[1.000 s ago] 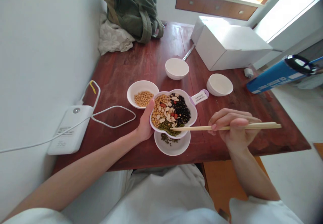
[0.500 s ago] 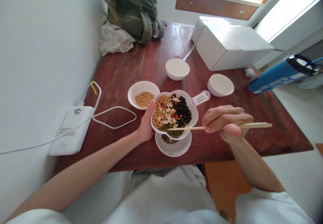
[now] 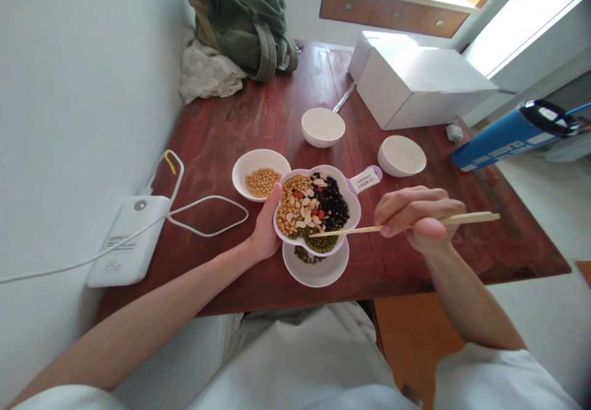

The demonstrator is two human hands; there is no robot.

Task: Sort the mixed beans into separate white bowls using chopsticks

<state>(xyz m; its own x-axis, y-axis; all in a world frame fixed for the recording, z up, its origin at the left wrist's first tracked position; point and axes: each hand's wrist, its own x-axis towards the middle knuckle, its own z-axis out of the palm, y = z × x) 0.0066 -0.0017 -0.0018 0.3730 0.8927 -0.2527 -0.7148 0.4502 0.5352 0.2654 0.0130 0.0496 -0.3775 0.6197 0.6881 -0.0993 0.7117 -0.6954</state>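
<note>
My left hand (image 3: 268, 224) grips the left rim of a flower-shaped dish (image 3: 355, 204) with a labelled handle, tilted a little above a white bowl (image 3: 318, 274). The dish holds soybeans (image 3: 289, 204), black beans (image 3: 336, 204), green mung beans (image 3: 323, 244), pale flat seeds or nuts and a few red pieces. My right hand (image 3: 418, 216) is closed around a pair of chopsticks (image 3: 360, 230), whose tips touch the mung beans. Some mung beans (image 3: 307, 256) lie in the bowl beneath. Beside my left thumb is a white bowl (image 3: 240, 173) of soybeans.
Two more white bowls (image 3: 323, 128) (image 3: 402, 156) stand farther back on the wooden table (image 3: 212, 127). A white box (image 3: 420, 84), blue bottle (image 3: 512, 136) and small adapter (image 3: 454, 133) are at right. Left are a power bank (image 3: 132, 237) with cable and a green bag (image 3: 244, 22).
The chopsticks have shifted slightly within the dish, and my right hand has turned a little. My left hand keeps its hold on the dish. The view has moved slightly.
</note>
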